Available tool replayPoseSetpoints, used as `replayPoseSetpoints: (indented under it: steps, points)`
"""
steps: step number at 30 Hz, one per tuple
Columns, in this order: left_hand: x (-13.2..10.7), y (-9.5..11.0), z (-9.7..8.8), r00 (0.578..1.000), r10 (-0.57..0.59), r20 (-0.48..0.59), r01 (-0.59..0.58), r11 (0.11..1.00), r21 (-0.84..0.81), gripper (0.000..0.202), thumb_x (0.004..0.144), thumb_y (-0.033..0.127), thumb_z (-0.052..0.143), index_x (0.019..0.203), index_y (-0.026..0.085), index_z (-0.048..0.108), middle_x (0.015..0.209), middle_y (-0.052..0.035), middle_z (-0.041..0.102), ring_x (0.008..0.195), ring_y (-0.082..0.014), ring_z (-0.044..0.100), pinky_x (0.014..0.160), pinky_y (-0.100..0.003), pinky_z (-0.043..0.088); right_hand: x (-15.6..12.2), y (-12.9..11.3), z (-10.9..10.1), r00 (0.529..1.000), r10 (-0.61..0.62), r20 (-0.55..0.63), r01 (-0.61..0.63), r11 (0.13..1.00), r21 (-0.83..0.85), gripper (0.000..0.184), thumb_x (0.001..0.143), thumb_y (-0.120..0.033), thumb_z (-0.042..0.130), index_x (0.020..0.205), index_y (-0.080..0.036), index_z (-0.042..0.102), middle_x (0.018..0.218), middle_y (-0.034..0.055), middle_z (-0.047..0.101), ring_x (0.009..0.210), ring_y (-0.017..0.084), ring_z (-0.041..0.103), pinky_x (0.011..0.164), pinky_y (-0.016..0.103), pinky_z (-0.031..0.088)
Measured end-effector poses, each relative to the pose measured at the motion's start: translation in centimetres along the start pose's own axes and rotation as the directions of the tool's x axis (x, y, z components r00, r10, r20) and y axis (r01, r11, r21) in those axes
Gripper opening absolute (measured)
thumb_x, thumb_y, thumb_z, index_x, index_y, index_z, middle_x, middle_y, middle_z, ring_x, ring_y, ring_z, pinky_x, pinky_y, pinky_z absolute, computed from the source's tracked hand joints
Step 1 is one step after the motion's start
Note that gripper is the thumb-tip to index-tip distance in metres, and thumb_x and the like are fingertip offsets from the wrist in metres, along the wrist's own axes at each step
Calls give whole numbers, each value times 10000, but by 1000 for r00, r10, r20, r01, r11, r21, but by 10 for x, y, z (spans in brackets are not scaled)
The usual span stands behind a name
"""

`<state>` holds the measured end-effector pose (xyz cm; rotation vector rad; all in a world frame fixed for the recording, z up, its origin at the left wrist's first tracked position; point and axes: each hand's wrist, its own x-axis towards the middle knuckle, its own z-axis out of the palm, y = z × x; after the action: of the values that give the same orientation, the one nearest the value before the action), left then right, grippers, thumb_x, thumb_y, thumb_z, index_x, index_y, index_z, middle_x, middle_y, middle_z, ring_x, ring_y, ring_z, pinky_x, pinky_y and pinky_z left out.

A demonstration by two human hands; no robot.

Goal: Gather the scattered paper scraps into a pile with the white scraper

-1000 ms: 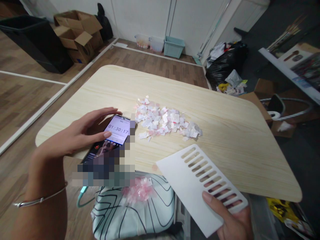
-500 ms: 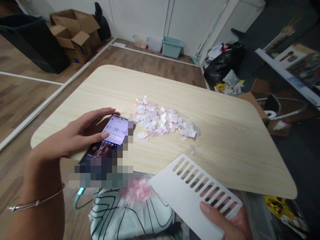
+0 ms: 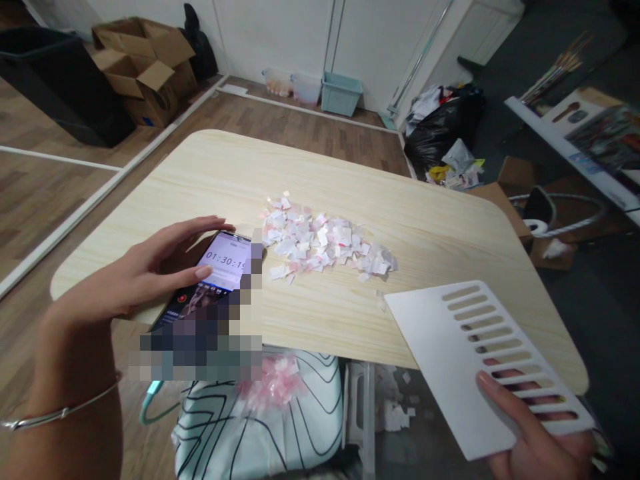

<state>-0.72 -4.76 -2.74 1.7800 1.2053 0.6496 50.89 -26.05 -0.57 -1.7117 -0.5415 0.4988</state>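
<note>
Lying in a loose heap, white and pinkish scraps (image 3: 325, 240) were seen from the head camera near the middle of the table (image 3: 450, 233). By the right hand (image 3: 543, 433) a white slotted scraper (image 3: 450, 360) was grasped, the thumb being laid flat on its face. Its pointed corner was held over the table, just beside a stray scrap (image 3: 381, 300); whether the wood was touched could not be told. By the left hand (image 3: 140, 270) the thumb was rested on the lit screen of a phone (image 3: 225, 257) and the fingers were stretched past its top edge; whether the phone was gripped could not be told. Its lower end was hidden by pixelation.

Below the table's near edge, pale scraps (image 3: 397, 417) were contained in a clear box (image 3: 369, 420). Beside it, pink scraps (image 3: 273, 383) were heaped on a lined cloth (image 3: 250, 437).

By the far wall, small pale-orange items were held in one clear tub (image 3: 277, 81); the contents of the next tub (image 3: 306, 88) and of the teal tub (image 3: 341, 95) could not be made out. At left, two cartons (image 3: 150, 100) were left open next to a black bin (image 3: 65, 87), their insides mostly hidden. At right, a white roll (image 3: 536, 228) was seen by an open carton (image 3: 515, 177).
</note>
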Motion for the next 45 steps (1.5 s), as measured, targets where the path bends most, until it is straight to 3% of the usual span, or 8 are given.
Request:
replayPoseSetpoints:
  steps: [5,13,19,25,28,32,39,45]
  points:
    - [0,-4,0,1000,-1,8,1,1000,-17,785,1137,594,872,1867,432,632,1979,-102,601,1829,-465,578,1522,-605,453,-10,-12,22,992,113,-61,-112,994,8,549,533,-353,1196,952,-209,874,1003,105,927,924,350,897,768,430,797]
    - [-1,-7,0,1000,24,-3,-24,999,-41,808,1108,518,928,1855,390,650,1971,-108,614,1810,-469,603,1488,-621,483,-22,5,23,975,193,110,-195,981,8,568,615,-539,1231,965,-184,958,1013,180,957,906,377,936,780,451,817]
    - [-1,-6,2,1000,21,-19,-22,999,-48,794,1110,519,918,1849,387,659,1959,-121,626,1805,-476,608,1483,-633,494,-21,14,22,952,210,222,-218,976,10,522,634,-505,1238,950,-194,962,932,145,940,767,339,915,659,372,772]
    - [-1,-2,0,1000,2,-12,-2,1000,-16,795,1121,587,890,1853,386,655,1971,-120,608,1828,-476,579,1513,-638,460,-23,16,23,915,243,323,-256,967,-2,478,655,-494,1220,933,-200,965,908,154,941,757,389,924,669,444,795]
    - [0,0,-2,1000,-4,-8,4,1000,6,809,1111,607,897,1853,390,657,1964,-119,614,1837,-483,564,1527,-646,439,-30,16,25,915,231,330,-242,970,-6,468,645,-492,1221,905,-209,954,879,139,931,751,370,917,668,414,780]
    - [0,0,-1,1000,5,-12,-4,1000,7,808,1105,587,904,1855,411,661,1960,-107,622,1834,-485,568,1532,-654,430,-36,17,27,941,184,283,-195,981,11,420,756,-519,1173,984,-238,961,950,121,948,823,345,929,738,399,785]
    - [1,-2,2,1000,17,-24,-17,1000,-6,766,1125,595,876,1837,418,658,1955,-101,628,1823,-456,591,1516,-635,455,-25,16,33,920,88,382,-87,996,-22,396,818,-497,1150,1062,-248,962,1062,131,971,935,372,954,841,437,812]
    - [2,3,-1,1000,-2,-8,2,999,53,829,1095,625,887,1845,359,654,1962,-134,615,1840,-473,561,1548,-644,408,-30,8,36,909,84,408,-55,995,-83,415,820,-583,1138,988,-248,959,950,117,945,822,325,922,744,363,775]
